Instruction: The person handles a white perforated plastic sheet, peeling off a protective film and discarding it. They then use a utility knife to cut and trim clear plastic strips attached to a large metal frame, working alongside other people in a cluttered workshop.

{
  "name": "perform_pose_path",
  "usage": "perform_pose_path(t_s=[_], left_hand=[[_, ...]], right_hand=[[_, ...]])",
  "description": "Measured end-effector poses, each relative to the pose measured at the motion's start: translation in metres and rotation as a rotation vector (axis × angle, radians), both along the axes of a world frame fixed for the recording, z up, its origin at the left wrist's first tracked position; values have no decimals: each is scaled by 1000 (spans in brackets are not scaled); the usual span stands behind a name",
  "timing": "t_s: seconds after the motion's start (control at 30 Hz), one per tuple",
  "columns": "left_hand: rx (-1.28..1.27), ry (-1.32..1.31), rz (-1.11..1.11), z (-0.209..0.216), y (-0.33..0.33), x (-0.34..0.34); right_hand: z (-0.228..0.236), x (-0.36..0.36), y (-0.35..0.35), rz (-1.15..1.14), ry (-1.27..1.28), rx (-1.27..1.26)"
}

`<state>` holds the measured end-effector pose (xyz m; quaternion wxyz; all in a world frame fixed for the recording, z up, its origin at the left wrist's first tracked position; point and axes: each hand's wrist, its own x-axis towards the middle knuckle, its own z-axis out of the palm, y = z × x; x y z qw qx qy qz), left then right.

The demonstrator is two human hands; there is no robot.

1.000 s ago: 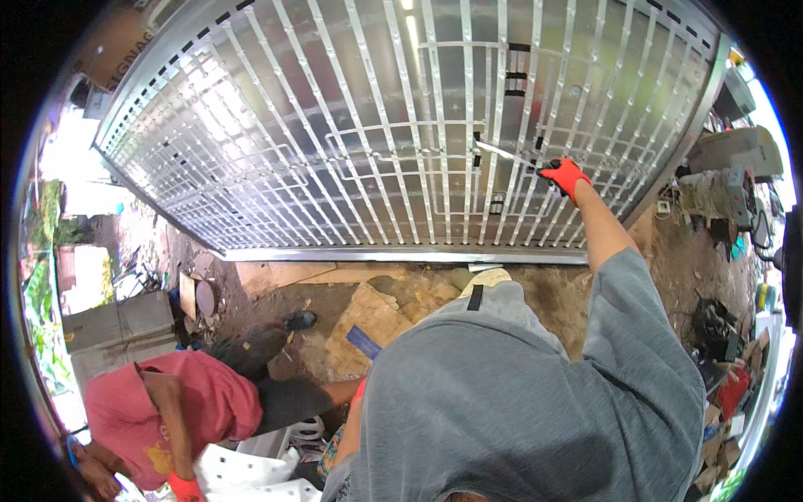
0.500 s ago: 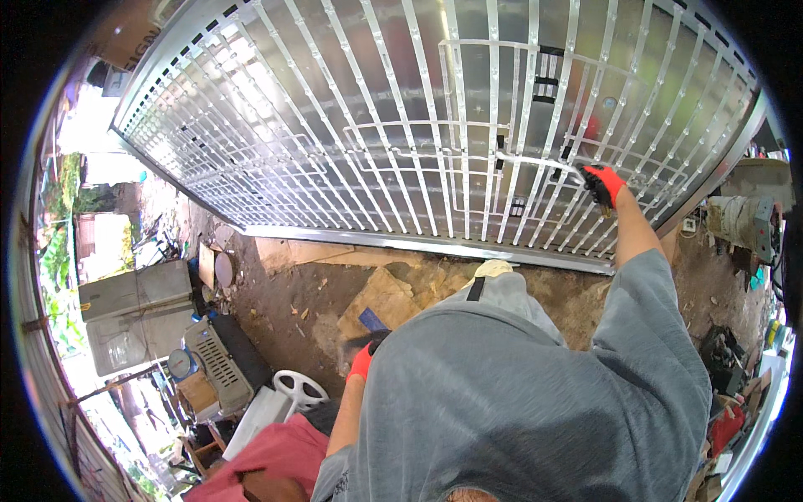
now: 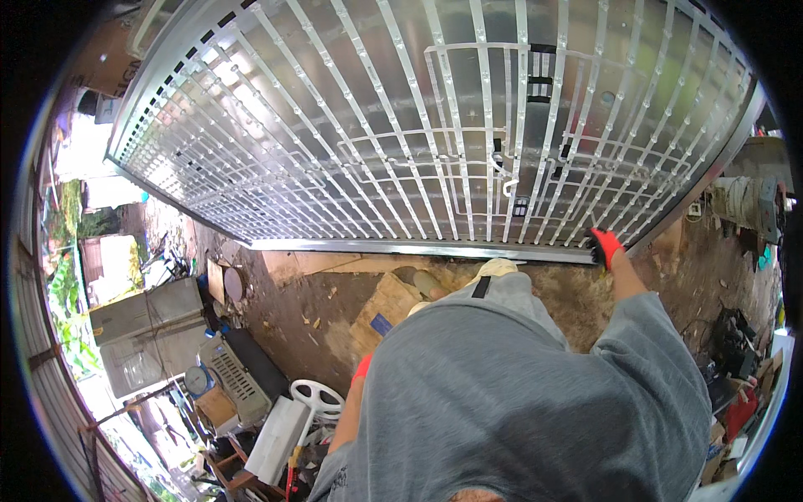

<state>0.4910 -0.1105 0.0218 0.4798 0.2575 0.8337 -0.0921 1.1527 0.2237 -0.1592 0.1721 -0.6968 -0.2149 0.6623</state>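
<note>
A big white metal gate (image 3: 435,151) with a grid of bars and a translucent backing fills the upper half of the view. My right hand (image 3: 604,247), in a red and black glove, reaches out from a grey sleeve to the gate's bottom rail (image 3: 401,248) near its right end, fingers curled on the rail. My left hand (image 3: 361,366), also red-gloved, hangs low beside my body. Only a sliver of it shows past my grey shirt, and what it holds is hidden. A latch plate (image 3: 507,180) sits on the bars above the rail.
Flattened cardboard (image 3: 381,309) lies on the dirt floor below the gate. At lower left stand grey metal cabinets (image 3: 142,322), a round dial scale (image 3: 196,381), a white ring-shaped guard (image 3: 316,395) and scrap. Tools and clutter (image 3: 736,351) crowd the right edge.
My right hand dropped from a bar at mid-height on the gate to its bottom rail. The view swung, and the person in pink at lower left is out of sight.
</note>
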Motion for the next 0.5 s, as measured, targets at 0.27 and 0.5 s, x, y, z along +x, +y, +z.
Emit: perform_pose_path(t_s=[0.27, 0.5], left_hand=[[79, 33, -298, 33, 142, -13], [340, -126, -377, -23, 174, -85]], right_hand=[[30, -135, -65, -28, 291, -137], [65, -203, -46, -66, 221, 139]])
